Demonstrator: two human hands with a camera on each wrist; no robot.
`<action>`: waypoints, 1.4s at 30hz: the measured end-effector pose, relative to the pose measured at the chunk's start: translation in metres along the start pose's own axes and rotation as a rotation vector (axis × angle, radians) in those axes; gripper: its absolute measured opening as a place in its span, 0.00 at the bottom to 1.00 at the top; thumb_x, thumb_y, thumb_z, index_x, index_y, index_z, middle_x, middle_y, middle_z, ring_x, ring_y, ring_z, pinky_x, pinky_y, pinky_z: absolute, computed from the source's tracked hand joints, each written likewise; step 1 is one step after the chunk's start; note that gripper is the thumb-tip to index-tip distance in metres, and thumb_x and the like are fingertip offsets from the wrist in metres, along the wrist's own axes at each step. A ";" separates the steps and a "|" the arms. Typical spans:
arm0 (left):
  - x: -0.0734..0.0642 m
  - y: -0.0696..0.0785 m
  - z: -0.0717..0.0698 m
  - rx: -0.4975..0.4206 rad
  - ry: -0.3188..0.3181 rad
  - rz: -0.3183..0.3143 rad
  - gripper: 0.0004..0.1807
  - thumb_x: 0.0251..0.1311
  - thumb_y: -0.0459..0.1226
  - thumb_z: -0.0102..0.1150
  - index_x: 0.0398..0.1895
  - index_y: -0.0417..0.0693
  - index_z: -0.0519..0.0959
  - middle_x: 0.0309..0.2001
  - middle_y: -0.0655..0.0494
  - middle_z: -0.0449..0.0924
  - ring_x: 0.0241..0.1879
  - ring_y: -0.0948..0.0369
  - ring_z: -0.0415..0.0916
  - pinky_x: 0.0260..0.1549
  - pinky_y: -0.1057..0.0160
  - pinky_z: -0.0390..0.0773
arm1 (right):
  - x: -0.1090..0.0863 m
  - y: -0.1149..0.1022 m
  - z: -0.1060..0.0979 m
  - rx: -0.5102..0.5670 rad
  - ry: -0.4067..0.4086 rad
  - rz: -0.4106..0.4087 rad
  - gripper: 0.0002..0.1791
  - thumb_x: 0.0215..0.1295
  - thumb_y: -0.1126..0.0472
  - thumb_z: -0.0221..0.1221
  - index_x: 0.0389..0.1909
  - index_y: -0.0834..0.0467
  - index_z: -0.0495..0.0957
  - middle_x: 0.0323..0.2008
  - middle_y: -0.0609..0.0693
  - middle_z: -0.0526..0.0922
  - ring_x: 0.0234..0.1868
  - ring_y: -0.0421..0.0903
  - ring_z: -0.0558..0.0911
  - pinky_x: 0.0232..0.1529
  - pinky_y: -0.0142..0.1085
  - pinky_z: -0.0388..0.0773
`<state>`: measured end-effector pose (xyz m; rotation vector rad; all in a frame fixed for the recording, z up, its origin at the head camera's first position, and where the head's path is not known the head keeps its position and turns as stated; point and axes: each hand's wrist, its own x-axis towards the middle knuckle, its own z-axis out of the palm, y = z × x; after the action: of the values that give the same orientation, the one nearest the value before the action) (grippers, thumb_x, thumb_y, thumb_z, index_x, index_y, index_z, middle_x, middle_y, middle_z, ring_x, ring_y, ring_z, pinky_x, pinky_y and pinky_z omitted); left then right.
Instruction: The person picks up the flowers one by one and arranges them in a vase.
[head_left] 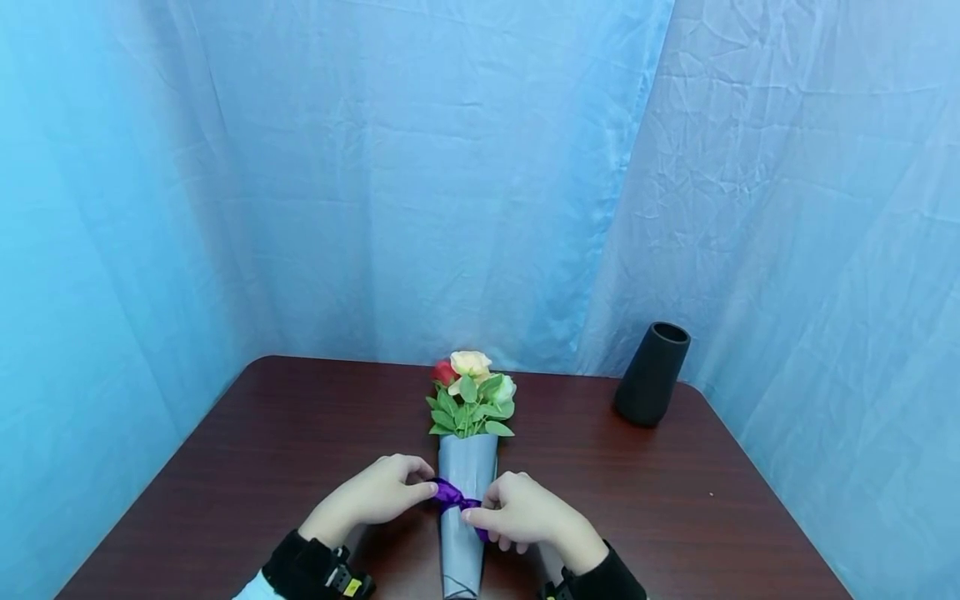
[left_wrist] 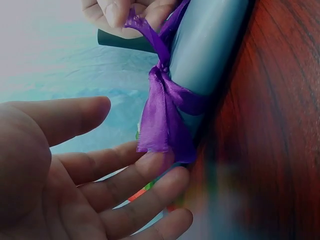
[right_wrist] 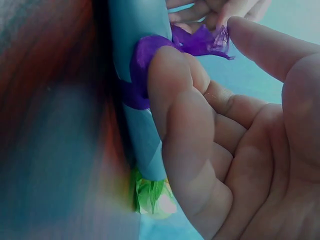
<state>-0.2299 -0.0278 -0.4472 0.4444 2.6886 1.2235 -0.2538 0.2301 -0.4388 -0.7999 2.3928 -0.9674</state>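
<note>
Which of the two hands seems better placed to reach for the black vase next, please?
Probably the right hand: it is nearer the black vase and on the same side of the wrapped bouquet, while the left hand is on the other.

The head view's bottom edge cuts off the near side of the table and the pale blue sleeve. The right grip hides part of the purple ribbon. In the right-wrist view, the flowers blur.
</note>
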 end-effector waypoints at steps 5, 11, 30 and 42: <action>0.000 0.002 0.003 0.003 0.000 0.017 0.10 0.69 0.41 0.62 0.43 0.43 0.84 0.30 0.59 0.81 0.26 0.61 0.73 0.26 0.61 0.73 | 0.004 0.002 0.005 -0.015 0.009 -0.017 0.24 0.66 0.43 0.65 0.18 0.55 0.83 0.13 0.48 0.80 0.13 0.45 0.79 0.13 0.40 0.77; 0.002 0.004 0.006 0.018 -0.014 0.057 0.06 0.68 0.39 0.63 0.37 0.45 0.84 0.25 0.61 0.78 0.23 0.63 0.70 0.23 0.63 0.70 | 0.008 0.003 0.009 -0.057 0.063 -0.048 0.24 0.66 0.44 0.66 0.15 0.55 0.81 0.10 0.46 0.78 0.10 0.42 0.76 0.12 0.38 0.75; 0.005 0.006 0.010 -0.003 -0.059 0.064 0.16 0.71 0.40 0.61 0.22 0.50 0.78 0.15 0.64 0.65 0.15 0.66 0.62 0.17 0.67 0.62 | 0.010 -0.005 0.010 -0.169 0.149 -0.151 0.12 0.65 0.59 0.67 0.20 0.50 0.82 0.09 0.36 0.73 0.11 0.34 0.75 0.20 0.30 0.72; 0.004 0.020 0.013 0.168 0.117 0.230 0.23 0.73 0.39 0.57 0.15 0.57 0.67 0.15 0.69 0.58 0.17 0.70 0.57 0.18 0.69 0.60 | 0.014 -0.003 0.004 -0.199 0.287 -0.274 0.06 0.65 0.63 0.68 0.30 0.50 0.86 0.24 0.31 0.81 0.27 0.29 0.78 0.31 0.29 0.76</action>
<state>-0.2259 -0.0046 -0.4407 0.7456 2.9202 1.1121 -0.2607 0.2172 -0.4421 -1.1561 2.7075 -1.0159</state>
